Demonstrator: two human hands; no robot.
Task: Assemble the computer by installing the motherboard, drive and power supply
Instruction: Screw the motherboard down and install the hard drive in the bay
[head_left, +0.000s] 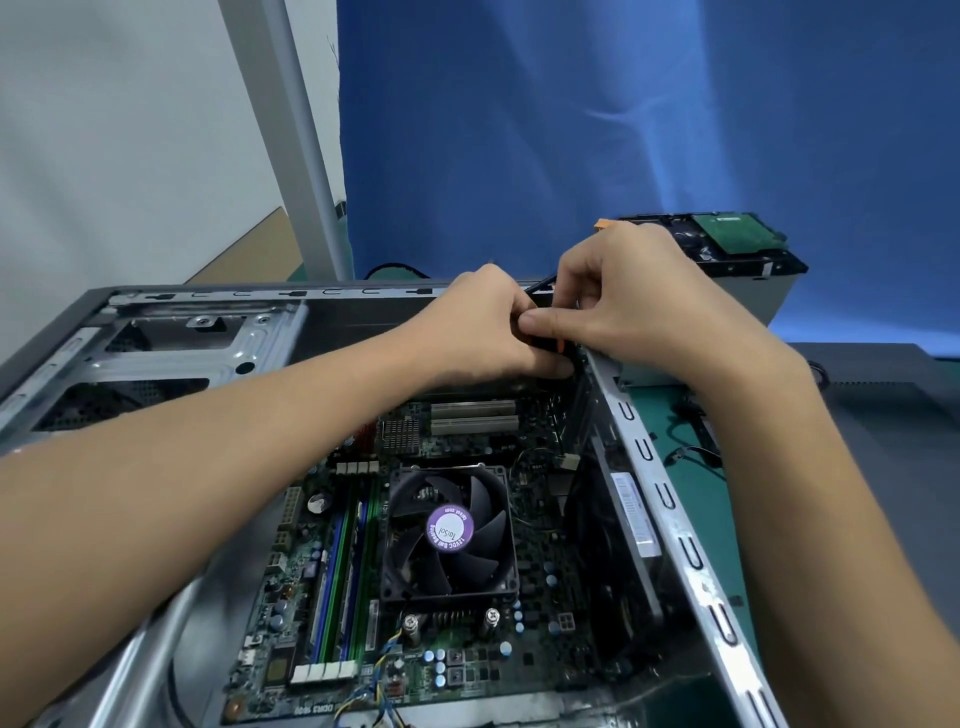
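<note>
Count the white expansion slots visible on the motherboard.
2: the upper slot, just below the left hand; the lower slot, beside it, nearer the fan. Others may be hidden.

This is an electronics workbench in a plain workroom. An open computer case lies on its side on a green mat that covers the table, with its motherboard bare. Loose cables lie just beside it, and a drive sits towards the table's far right edge. Behind hang a blue cloth, a white wall and a grey post.
</note>
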